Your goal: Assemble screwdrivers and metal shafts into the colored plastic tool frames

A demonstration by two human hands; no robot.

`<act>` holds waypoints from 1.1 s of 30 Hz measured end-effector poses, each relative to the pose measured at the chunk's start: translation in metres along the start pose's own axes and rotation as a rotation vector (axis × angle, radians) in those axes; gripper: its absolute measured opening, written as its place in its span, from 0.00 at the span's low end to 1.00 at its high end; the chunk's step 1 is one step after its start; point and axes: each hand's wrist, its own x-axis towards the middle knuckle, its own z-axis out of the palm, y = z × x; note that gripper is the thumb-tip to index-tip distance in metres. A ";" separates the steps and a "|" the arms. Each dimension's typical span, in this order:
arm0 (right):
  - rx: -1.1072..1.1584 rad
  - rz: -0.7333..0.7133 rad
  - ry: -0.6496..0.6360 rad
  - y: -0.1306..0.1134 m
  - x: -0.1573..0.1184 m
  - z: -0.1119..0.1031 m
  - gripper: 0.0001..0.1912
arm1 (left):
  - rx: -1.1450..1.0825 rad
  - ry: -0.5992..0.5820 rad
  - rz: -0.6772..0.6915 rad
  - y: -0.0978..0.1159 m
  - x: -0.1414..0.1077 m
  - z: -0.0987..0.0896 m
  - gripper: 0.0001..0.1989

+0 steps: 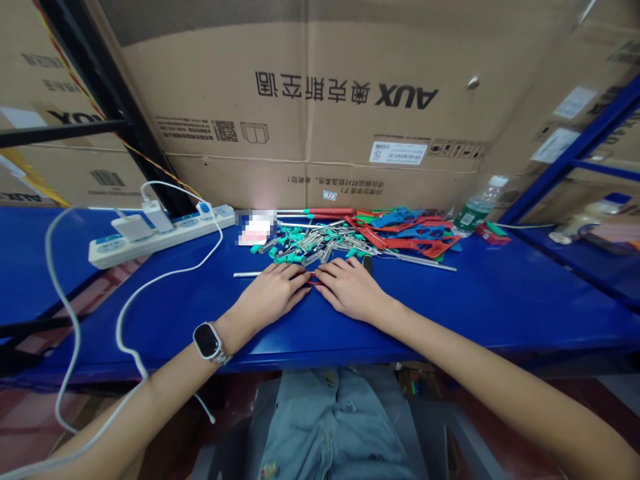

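My left hand and my right hand meet at the middle of the blue table, fingertips nearly touching. Both are closed around one long tool that looks like a screwdriver. Its thin metal shaft sticks out left of my left hand, a bit of red shows between the hands, and a dark end shows behind my right hand. Most of it is hidden under my fingers. Just beyond lies a pile of small metal pieces with green parts. To its right are red, orange and blue plastic pieces.
A white power strip with chargers stands at left, its white cable looping over the table and my left arm. Red-handled rods lie behind the pile. At right stands a plastic bottle. A large cardboard box closes the back.
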 end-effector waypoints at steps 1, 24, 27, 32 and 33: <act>0.011 0.007 0.000 0.001 0.000 0.000 0.21 | -0.004 -0.008 -0.002 0.000 0.001 0.000 0.16; 0.300 0.113 0.078 0.035 -0.011 -0.010 0.16 | -0.035 0.009 -0.002 -0.009 0.004 0.006 0.17; 0.303 0.101 0.054 0.042 -0.013 -0.008 0.15 | -0.034 0.064 -0.008 -0.006 0.006 0.004 0.20; 0.300 0.125 0.017 0.045 -0.005 -0.011 0.13 | -0.126 0.053 -0.008 0.003 0.021 0.001 0.22; 0.299 0.118 0.008 0.046 -0.002 -0.014 0.12 | -0.147 0.049 -0.018 0.003 0.025 0.002 0.21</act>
